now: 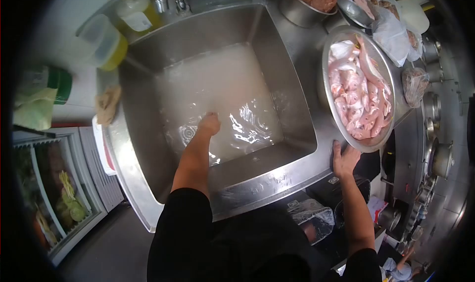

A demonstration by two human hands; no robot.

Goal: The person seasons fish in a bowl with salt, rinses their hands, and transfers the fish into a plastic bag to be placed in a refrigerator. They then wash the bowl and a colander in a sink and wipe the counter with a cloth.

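Note:
A steel sink (262,179) holds cloudy water (217,84). My left hand (210,124) is partly in the water near the middle of the sink, with its fingers hidden below the surface. To the right, a large metal bowl (325,79) full of pinkish whole fish (358,91) stands tilted on the steel counter. My right hand (345,159) is at the near edge of this bowl, its thumb apart and the other fingers partly hidden under or behind the rim.
A yellow-liquid bottle (136,15) and a plastic jug (106,42) stand behind the sink's left corner, near a brown cloth (107,105). A pot of ground meat (309,10) and plastic bags (393,35) are at the back right. A person (400,270) is far off, lower right.

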